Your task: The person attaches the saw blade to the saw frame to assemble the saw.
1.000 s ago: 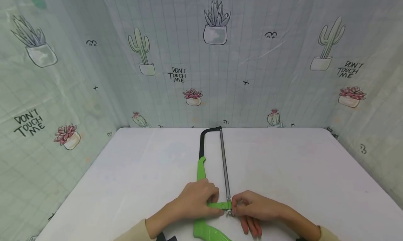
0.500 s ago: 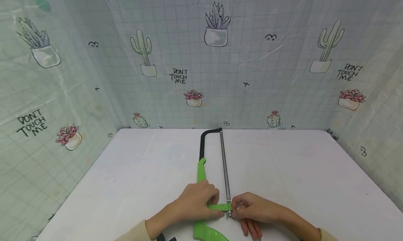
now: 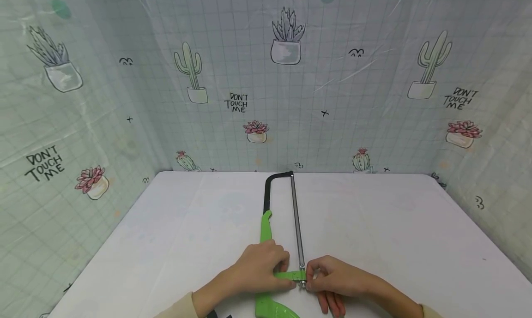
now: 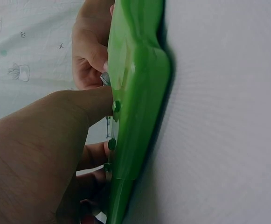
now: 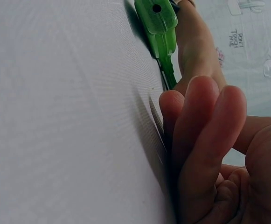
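A hacksaw with a green and black frame lies on the white table, its narrow grey blade running along the right side. My left hand rests over the green frame and grips its short crosspiece. At the near end of the blade sits a small metal wing nut, pinched by thumb and index of my right hand. In the left wrist view the wing nut shows beside the green body. The right wrist view shows the green handle end beyond my other, loosely extended fingers.
The white table spreads around the saw. Behind and beside it hangs a curtain printed with cacti. A small dark object shows at the bottom edge near my left wrist.
The wing nut has turned a little between my right fingertips. Both hands stay in place on the hacksaw, while the head view has tilted slightly upward.
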`<act>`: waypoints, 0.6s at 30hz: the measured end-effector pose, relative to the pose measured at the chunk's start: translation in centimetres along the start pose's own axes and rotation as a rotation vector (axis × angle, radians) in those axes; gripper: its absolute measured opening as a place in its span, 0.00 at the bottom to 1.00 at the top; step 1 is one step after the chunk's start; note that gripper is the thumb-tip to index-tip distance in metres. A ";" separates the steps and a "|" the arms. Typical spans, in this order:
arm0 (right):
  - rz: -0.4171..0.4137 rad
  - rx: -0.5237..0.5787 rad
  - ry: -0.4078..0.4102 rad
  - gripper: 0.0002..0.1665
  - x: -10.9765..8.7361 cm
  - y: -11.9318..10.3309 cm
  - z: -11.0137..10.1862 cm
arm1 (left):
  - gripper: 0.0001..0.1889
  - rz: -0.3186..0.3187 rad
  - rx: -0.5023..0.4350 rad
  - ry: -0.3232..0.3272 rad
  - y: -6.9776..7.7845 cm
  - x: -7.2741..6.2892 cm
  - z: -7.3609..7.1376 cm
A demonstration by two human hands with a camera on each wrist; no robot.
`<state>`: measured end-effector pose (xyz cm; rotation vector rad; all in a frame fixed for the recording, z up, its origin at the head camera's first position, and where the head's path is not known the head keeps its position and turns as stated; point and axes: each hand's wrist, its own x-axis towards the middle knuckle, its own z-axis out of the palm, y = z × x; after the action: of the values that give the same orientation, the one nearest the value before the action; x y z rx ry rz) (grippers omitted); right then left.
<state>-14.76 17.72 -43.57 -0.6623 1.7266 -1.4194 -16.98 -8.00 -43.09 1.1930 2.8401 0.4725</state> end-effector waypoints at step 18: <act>-0.017 -0.010 -0.007 0.05 0.0 0.0 0.0 | 0.19 -0.002 -0.008 -0.003 0.0 0.0 -0.2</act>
<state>-14.77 17.68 -43.55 -0.6881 1.7280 -1.4191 -17.01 -8.01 -42.91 1.1882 2.8341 0.4804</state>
